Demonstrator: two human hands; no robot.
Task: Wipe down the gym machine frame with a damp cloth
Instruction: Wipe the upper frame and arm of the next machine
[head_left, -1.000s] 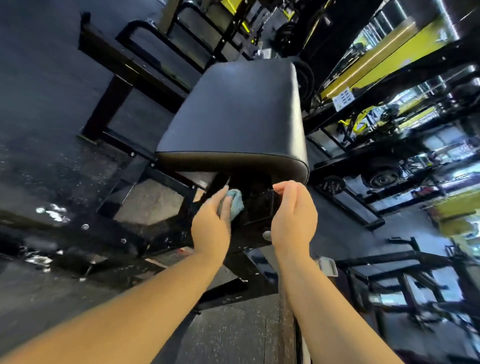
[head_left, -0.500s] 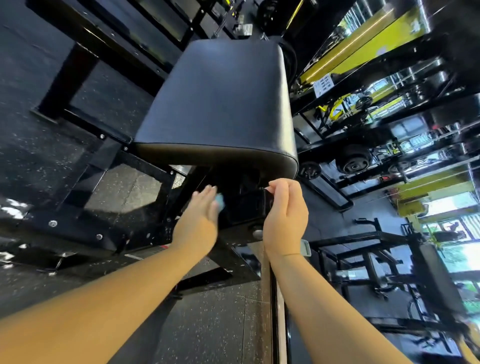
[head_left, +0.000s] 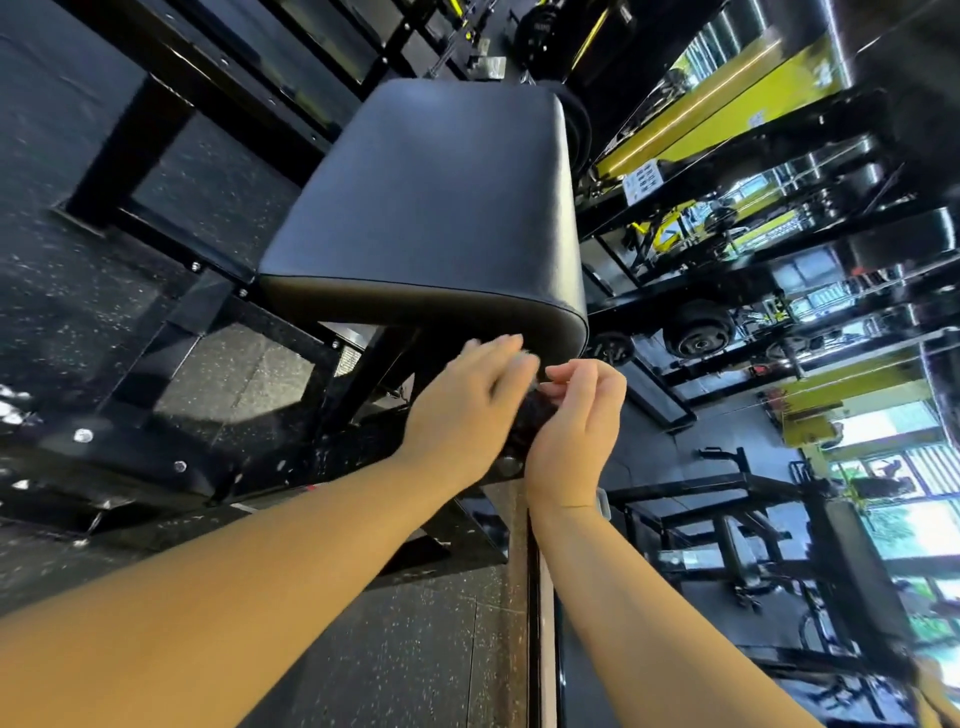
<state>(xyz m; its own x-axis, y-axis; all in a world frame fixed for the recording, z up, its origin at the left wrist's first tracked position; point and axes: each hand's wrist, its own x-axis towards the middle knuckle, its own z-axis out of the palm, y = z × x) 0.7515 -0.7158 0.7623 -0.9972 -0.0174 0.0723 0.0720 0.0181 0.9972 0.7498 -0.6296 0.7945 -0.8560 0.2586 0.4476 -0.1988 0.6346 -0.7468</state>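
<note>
left hand (head_left: 462, 410): fingers straight, blurred | right hand (head_left: 576, 431): fingers curled | both forearms outstretched

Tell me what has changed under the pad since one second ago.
The left hand slid right across the bracket, closing on the right hand; the blue cloth is now hidden beneath it. The right hand still grips the bracket under the pad.

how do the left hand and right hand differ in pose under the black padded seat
The left hand has its fingers stretched out and motion-blurred; the right hand has its fingers curled and looks sharp. The left hand reaches up to the front edge of the black padded seat; the right hand sits lower. Both are bare, at the black metal frame beneath it.
</note>
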